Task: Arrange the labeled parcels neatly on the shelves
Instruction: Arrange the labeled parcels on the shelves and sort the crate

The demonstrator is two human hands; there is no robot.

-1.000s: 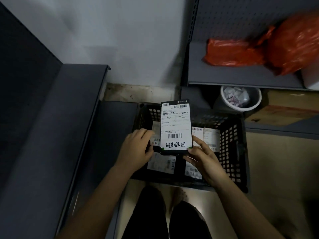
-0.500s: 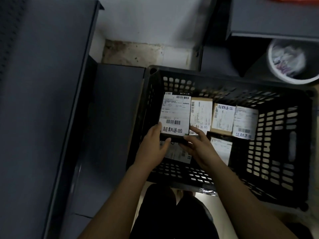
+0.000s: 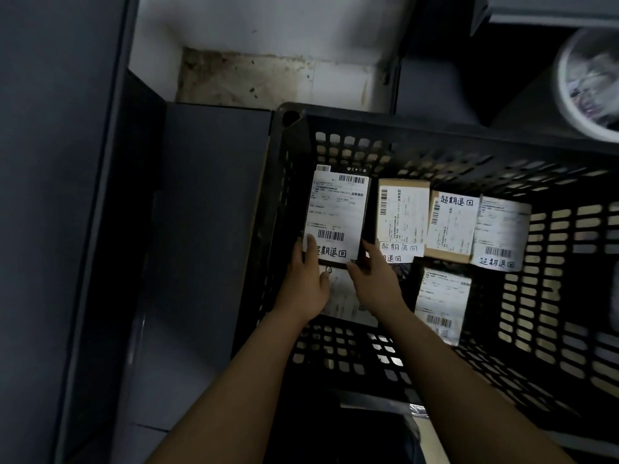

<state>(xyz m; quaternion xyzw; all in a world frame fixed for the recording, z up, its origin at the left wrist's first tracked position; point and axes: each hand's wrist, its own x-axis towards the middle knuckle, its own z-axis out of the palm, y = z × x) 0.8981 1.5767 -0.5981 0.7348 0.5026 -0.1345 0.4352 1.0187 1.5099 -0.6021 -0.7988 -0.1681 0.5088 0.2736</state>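
A flat black parcel with a white shipping label (image 3: 336, 216) is held at its near end by both hands, inside the left part of a black perforated crate (image 3: 469, 155). My left hand (image 3: 306, 283) grips its lower left corner, thumb on the label. My right hand (image 3: 376, 279) pinches its lower right corner. Several other labeled parcels lie in the crate: a brown box (image 3: 402, 216), a second brown box (image 3: 450, 226), a white one (image 3: 500, 236) and one nearer (image 3: 440, 303). Another label lies beneath my hands.
A dark grey shelf (image 3: 57, 195) runs down the left side, with a lower shelf board (image 3: 207, 229) beside the crate. A white bucket with wrapped items (image 3: 589, 85) stands at upper right under another shelf (image 3: 552, 8). My legs are below the crate.
The view tilted down and closer onto the crate. Both hands lowered the black parcel from above the crate down into its left side, keeping hold of its near end.
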